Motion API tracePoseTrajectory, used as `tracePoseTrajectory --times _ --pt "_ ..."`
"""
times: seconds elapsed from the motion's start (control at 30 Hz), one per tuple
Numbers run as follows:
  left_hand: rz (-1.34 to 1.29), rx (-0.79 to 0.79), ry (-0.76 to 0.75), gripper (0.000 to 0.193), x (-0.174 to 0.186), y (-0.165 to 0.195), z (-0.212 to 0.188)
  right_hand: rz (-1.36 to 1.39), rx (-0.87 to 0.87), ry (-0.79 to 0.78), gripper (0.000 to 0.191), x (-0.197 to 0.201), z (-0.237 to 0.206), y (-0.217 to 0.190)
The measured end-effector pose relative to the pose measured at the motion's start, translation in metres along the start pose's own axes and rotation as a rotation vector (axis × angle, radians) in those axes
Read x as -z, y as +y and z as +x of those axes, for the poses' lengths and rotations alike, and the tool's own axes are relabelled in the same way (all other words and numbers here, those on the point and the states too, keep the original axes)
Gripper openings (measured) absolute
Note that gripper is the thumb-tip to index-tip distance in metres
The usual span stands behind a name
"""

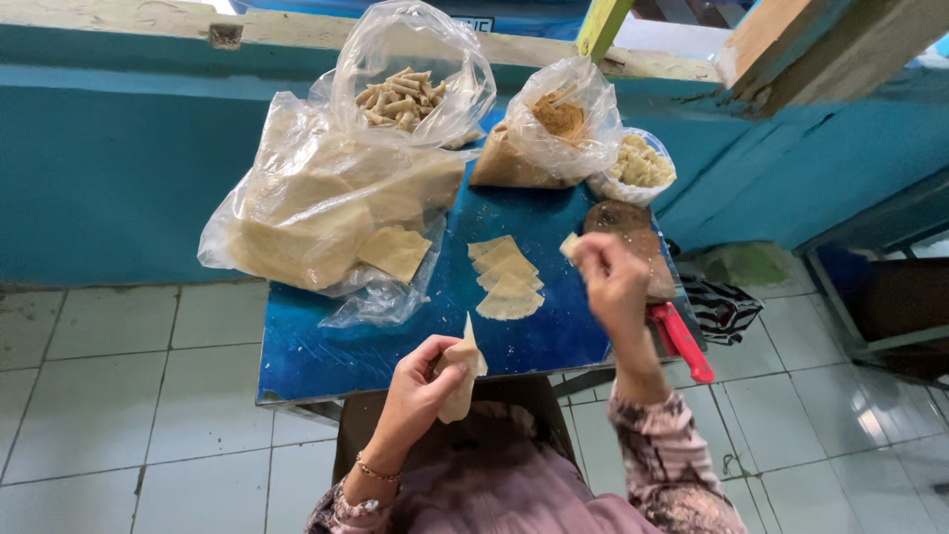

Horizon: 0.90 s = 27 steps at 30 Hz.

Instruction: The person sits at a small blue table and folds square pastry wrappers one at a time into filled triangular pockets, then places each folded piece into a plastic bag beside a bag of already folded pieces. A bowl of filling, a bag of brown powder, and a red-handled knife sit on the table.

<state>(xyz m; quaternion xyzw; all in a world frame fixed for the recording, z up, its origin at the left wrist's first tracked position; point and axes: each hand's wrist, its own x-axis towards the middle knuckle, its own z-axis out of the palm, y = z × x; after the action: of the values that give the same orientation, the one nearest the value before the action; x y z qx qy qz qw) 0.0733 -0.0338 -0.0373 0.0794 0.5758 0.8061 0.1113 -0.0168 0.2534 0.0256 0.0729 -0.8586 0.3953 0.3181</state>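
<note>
**Wrapper in One Hand, Filling in the Other**

While I sit at the near edge of the blue table [326,356], everything lies within reach, and I judge that this is why the supplies crowd its far side. At the far left slumps a big clear plastic bag [297,213] of pale wrapper sheets, its mouth turned toward me so that a few squares [395,252] spill out onto the blue top. Behind it a second bag [410,89] holds finished little rolls, set well apart from my hands.

My left hand [420,381] is near me, over the table's near edge. Its fingers are curled closed around one wrapper [463,376], thumb against the sheet, which stands up from my grip with a corner pointing away from me. I seem to cup it so that it can take a filling.

Further right, in the middle of the table, a short row of folded wrappers [506,282] lies overlapping, just beyond the one I hold.

My right hand [613,282] is raised over the table's right side, fingertips pinched tight on a small pale bit [570,245], apart from the wrapper in my left. Beyond it sit a bag of brownish filling [554,129], a bowl of yellowish crumbs [641,163] and a dark wooden board [628,222]. A red-handled tool [682,341] lies at the right edge.
</note>
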Motion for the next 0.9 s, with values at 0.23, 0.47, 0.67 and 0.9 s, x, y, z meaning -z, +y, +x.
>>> tracePoseTrajectory --times 0.23,0.47,0.67,0.9 --pt "-0.025 0.006 0.038 0.022 0.010 -0.009 -0.002 -0.201 0.249 -0.131 0.009 -0.032 -0.084 -0.062" --pt "-0.076 0.027 0.034 0.023 0.010 -0.014 -0.003 -0.265 0.081 -0.094 0.017 -0.035 -0.093 -0.077" --pt "-0.083 0.048 -0.010 0.026 0.006 -0.015 -0.006 -0.186 0.157 -0.013 0.021 -0.030 -0.106 -0.069" --pt "-0.223 0.129 -0.191 0.031 -0.020 -0.018 0.002 1.114 -0.731 -0.557 0.047 -0.022 -0.124 -0.037"
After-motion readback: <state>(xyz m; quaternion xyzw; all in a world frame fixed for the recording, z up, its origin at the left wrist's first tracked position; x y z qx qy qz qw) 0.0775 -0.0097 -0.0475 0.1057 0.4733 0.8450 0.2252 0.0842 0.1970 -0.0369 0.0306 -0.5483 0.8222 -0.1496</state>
